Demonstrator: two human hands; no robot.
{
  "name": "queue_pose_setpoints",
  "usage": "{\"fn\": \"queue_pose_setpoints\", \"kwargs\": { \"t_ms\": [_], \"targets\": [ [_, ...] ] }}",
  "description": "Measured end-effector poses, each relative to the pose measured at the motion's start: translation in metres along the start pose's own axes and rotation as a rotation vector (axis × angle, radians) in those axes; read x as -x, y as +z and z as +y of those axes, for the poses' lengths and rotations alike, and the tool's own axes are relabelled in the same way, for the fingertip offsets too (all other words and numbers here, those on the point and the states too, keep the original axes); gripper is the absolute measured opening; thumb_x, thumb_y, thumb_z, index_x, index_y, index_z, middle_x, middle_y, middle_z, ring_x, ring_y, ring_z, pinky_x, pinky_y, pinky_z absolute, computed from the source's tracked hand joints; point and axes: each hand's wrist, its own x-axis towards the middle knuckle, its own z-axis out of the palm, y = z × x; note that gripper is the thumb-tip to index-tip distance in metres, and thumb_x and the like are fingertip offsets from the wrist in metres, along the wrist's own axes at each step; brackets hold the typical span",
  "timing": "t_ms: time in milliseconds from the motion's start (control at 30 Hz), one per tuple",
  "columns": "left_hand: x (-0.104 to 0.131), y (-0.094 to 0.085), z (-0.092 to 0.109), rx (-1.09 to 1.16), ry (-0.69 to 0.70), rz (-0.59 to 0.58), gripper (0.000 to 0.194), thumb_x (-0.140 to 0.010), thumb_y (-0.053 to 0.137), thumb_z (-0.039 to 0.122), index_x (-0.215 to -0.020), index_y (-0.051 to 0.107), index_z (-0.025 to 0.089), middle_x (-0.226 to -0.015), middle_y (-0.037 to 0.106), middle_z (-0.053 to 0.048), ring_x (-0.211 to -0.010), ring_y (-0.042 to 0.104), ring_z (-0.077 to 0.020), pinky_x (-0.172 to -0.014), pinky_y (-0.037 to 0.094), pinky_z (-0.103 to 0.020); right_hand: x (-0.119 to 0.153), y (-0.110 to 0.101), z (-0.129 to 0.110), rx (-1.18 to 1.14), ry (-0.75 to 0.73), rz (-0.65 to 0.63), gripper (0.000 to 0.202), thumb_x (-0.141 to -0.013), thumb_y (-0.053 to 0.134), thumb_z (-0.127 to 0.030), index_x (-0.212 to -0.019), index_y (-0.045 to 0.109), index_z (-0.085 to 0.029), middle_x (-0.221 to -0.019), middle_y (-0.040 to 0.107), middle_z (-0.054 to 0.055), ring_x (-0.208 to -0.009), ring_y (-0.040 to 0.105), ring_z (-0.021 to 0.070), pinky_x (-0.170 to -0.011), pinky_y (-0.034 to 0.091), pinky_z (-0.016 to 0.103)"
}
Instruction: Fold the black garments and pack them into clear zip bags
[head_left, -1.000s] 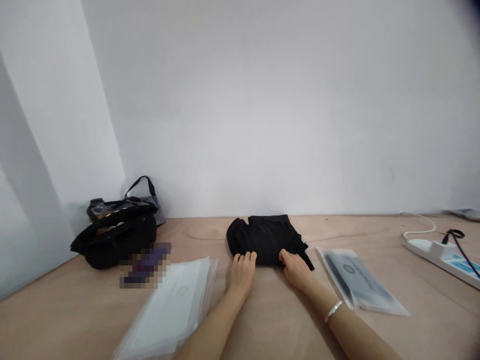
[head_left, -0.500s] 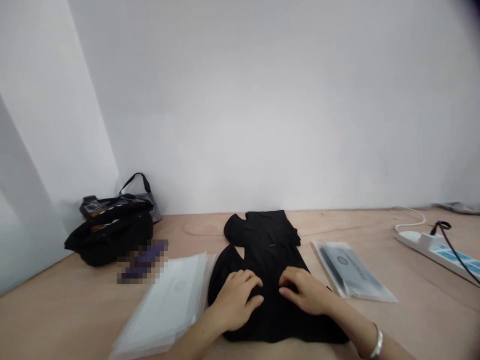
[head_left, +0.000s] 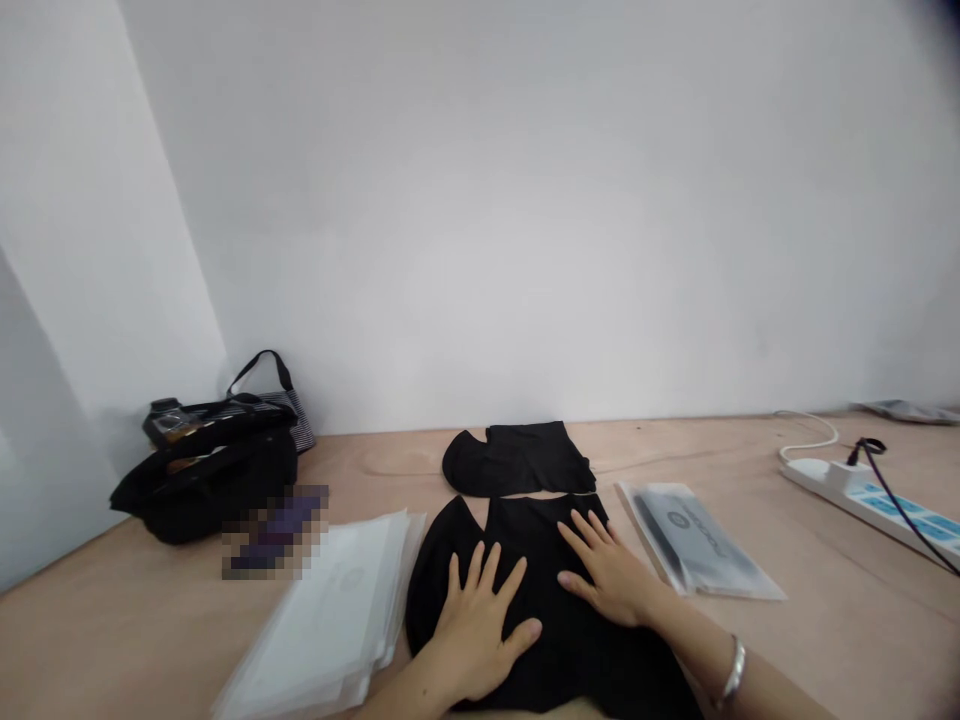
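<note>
And there we go: our left hand [head_left: 476,640] and right hand [head_left: 616,582], curled a moment ago, now spread wide, pressing on the near black cloth [head_left: 570,655]. It no longer overlaps the far black cloth [head_left: 521,462]; table [head_left: 832,645] shows between, so we've two separate pieces.

A wood-toned surface [head_left: 840,640] carries black cloth [head_left: 517,460], plastic bags [head_left: 322,620], a power strip [head_left: 885,500] and, apparently, a black bag [head_left: 217,485].
</note>
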Motion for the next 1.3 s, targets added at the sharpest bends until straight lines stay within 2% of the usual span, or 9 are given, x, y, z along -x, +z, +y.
{"fn": "queue_pose_setpoints", "kwargs": {
  "t_ms": [333,500,767,833,900,967,1033,1200,1300],
  "targets": [
    [0.000,0.012,0.012,0.024,-0.091,0.020,0.068,-0.079,0.021,0.068,-0.136,0.016,0.032,-0.146,0.008,-0.008,-0.130,-0.003,-0.0347,-0.098,-0.001,-0.063,-0.047,0.004,0.022,0.079,0.125,-0.049,0.085,-0.075,0.017,-0.074,-0.139,0.003,-0.020,-0.145,0.002,0.008,-0.131,-0.002,0.0324,-0.102,-0.001,0.052],
    [0.011,0.003,0.004,-0.015,-0.062,0.100,0.066,-0.081,0.019,0.066,-0.136,0.019,0.030,-0.145,0.010,-0.008,-0.131,-0.003,-0.0317,-0.100,-0.002,-0.060,-0.022,0.001,0.005,0.040,0.036,-0.028,0.075,-0.079,0.017,-0.069,-0.138,0.001,-0.027,-0.145,-0.004,0.005,-0.131,-0.005,0.0310,-0.100,-0.003,0.056],
    [0.016,0.015,-0.007,0.021,-0.110,0.045,0.065,-0.081,0.025,0.064,-0.136,0.019,0.032,-0.146,0.011,-0.009,-0.130,0.002,-0.0366,-0.098,0.004,-0.063,0.014,0.000,-0.004,-0.059,-0.167,-0.139,0.068,-0.080,0.028,-0.065,-0.137,0.011,-0.033,-0.146,0.004,0.005,-0.131,-0.005,0.0301,-0.100,-0.002,0.057],
    [0.021,0.009,-0.007,0.041,-0.034,0.123,0.058,-0.084,0.027,0.059,-0.135,0.025,0.031,-0.145,0.017,-0.008,-0.131,0.007,-0.0354,-0.099,0.008,-0.062,0.019,-0.009,-0.004,-0.094,-0.204,-0.124,0.066,-0.079,0.031,-0.064,-0.136,0.018,-0.033,-0.146,0.009,0.006,-0.131,0.000,0.0305,-0.101,0.003,0.055],
    [0.031,-0.001,-0.009,0.063,0.127,0.212,0.051,-0.084,0.034,0.055,-0.127,0.039,0.029,-0.138,0.032,-0.007,-0.127,0.023,-0.0321,-0.101,0.016,-0.055,0.030,-0.019,-0.007,-0.134,-0.266,-0.078,0.064,-0.076,0.040,-0.064,-0.132,0.033,-0.032,-0.142,0.025,0.008,-0.129,0.016,0.0311,-0.100,0.015,0.050],
    [0.042,-0.010,-0.014,0.069,0.288,0.233,0.044,-0.078,0.046,0.055,-0.109,0.053,0.025,-0.119,0.050,-0.007,-0.109,0.043,-0.0267,-0.094,0.032,-0.043,0.043,-0.025,-0.013,-0.171,-0.311,-0.042,0.065,-0.067,0.053,-0.064,-0.120,0.048,-0.028,-0.125,0.044,0.009,-0.114,0.040,0.0286,-0.093,0.030,0.041],
    [0.050,-0.014,-0.020,0.028,0.374,0.188,0.038,-0.072,0.055,0.055,-0.090,0.056,0.021,-0.096,0.057,-0.005,-0.087,0.052,-0.0216,-0.078,0.041,-0.034,0.056,-0.025,-0.020,-0.201,-0.286,-0.040,0.064,-0.056,0.065,-0.057,-0.109,0.053,-0.023,-0.104,0.053,0.006,-0.090,0.052,0.0228,-0.077,0.039,0.032],
    [0.058,-0.006,-0.027,-0.093,0.368,0.162,0.010,-0.082,0.049,0.028,-0.079,0.054,0.020,-0.086,0.059,-0.002,-0.078,0.052,-0.0171,-0.068,0.039,-0.028,0.076,-0.016,-0.034,-0.211,-0.149,-0.009,0.033,-0.061,0.052,-0.017,-0.093,0.053,-0.022,-0.083,0.058,-0.001,-0.072,0.053,0.0152,-0.061,0.035,0.024],
    [0.057,-0.006,-0.025,-0.098,0.325,0.185,0.011,-0.083,0.044,0.017,-0.077,0.053,0.020,-0.083,0.059,-0.001,-0.076,0.052,-0.0156,-0.068,0.038,-0.027,0.078,-0.016,-0.039,-0.077,-0.050,-0.023,0.030,-0.058,0.045,-0.008,-0.081,0.057,-0.022,-0.080,0.062,0.001,-0.074,0.056,0.0181,-0.060,0.035,0.026]
  ]
}}
